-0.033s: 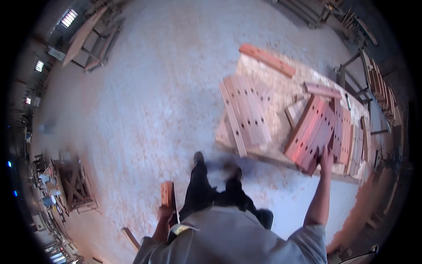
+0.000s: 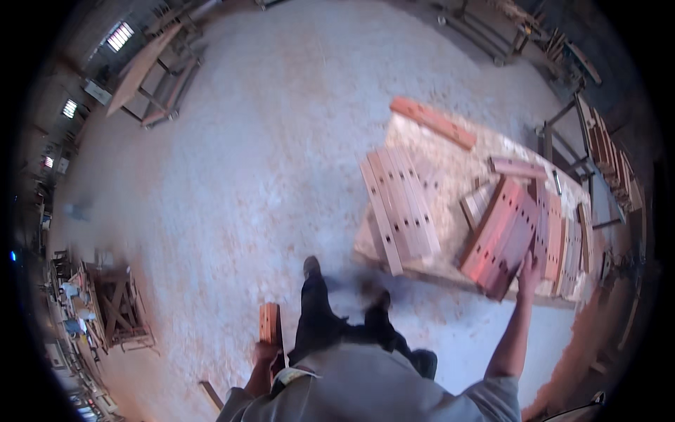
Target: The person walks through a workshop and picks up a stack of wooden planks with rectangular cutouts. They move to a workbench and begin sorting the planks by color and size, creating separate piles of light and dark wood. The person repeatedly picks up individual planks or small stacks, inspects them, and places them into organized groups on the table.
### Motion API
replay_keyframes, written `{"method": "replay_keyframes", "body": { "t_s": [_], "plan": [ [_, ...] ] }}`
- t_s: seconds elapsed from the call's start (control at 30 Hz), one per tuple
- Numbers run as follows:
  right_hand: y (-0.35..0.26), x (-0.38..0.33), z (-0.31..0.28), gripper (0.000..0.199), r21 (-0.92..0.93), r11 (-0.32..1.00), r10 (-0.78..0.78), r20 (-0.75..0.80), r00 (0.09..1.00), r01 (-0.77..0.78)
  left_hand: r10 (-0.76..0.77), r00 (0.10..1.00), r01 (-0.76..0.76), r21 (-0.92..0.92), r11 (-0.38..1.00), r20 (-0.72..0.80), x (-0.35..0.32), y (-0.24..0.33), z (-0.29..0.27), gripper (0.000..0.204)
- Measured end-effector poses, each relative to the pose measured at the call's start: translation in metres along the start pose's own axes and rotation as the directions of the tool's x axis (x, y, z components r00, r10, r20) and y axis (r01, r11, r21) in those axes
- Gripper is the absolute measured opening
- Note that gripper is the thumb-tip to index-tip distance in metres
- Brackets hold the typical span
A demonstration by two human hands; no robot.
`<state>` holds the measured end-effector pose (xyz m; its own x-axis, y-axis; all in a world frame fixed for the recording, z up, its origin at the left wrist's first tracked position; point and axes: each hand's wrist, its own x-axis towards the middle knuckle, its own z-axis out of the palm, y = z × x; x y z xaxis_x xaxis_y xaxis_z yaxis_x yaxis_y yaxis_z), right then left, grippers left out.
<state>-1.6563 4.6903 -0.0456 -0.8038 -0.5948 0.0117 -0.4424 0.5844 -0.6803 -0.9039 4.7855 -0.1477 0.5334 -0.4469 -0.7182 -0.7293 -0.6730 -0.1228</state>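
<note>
My left hand (image 2: 265, 352) is closed around a short reddish wooden bar (image 2: 268, 322) with small holes, held low beside my left leg. On the right, my right hand (image 2: 529, 273) grips the near end of one of the dark red wooden slats (image 2: 500, 235), its fingertips partly hidden against the wood. These slats lie side by side on a low table (image 2: 450, 264) and have rows of dark slots. Left of them, several paler slotted slats (image 2: 404, 207) lie fanned out, their near ends close to the table's edge.
A single reddish bar (image 2: 432, 122) lies at the table's far edge, and a shorter one (image 2: 518, 167) sits behind the dark slats. Lighter slats (image 2: 566, 246) lie right of my hand. A wheeled rack (image 2: 148, 77) stands far left, a wooden stand (image 2: 118, 309) nearer left.
The whole view has shifted, so the table and slats appear lower in the picture. Both hands keep their holds, with little visible movement of the wood.
</note>
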Motion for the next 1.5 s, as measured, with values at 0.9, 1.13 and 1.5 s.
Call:
{"method": "replay_keyframes", "body": {
  "t_s": [0.9, 1.13, 1.5],
  "plan": [
    [-0.418, -0.177, 0.421, 0.037, 0.306, 0.94, -0.055, 0.578, 0.814, -0.154, -0.11, 0.978, 0.065, 0.243, 0.968, 0.175, 0.429, 0.033, -0.274, 0.073],
    [-0.438, -0.063, 0.562, 0.035, 0.212, 0.976, -0.168, 0.639, 0.751, 0.037, -0.195, 0.965, 0.191, 0.041, 0.981, 0.176, 0.415, 0.136, -0.347, 0.072],
    [-0.657, 0.147, 0.719, 0.037, 0.24, 0.924, -0.381, 0.651, 0.657, 0.298, -0.05, 0.997, 0.062, -0.234, 0.97, 0.057, 0.462, 0.395, -0.523, 0.071]
  ]
}}
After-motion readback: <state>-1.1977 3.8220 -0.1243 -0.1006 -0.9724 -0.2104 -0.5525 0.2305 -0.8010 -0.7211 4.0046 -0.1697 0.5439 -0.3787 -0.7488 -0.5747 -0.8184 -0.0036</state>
